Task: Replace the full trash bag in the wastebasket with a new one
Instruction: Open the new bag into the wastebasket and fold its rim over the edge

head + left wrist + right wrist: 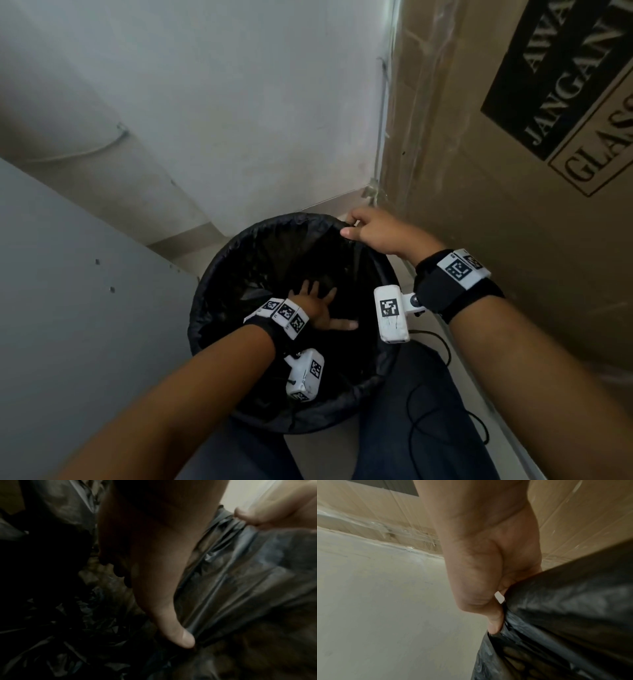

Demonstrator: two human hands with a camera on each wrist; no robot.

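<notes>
Head view — right hand [371,230] pinching trash bag [239,260]

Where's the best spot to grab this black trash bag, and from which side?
Pinch the folded edge of the trash bag at the rim, from outside and above, as the right hand does at the far side. The plastic bunches into gatherable folds there; inside, where the left hand presses, it looks loose.

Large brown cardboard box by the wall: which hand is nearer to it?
Right. The right hand grips the black plastic bag's rim beside the box; the left hand is down inside the bag.
</notes>
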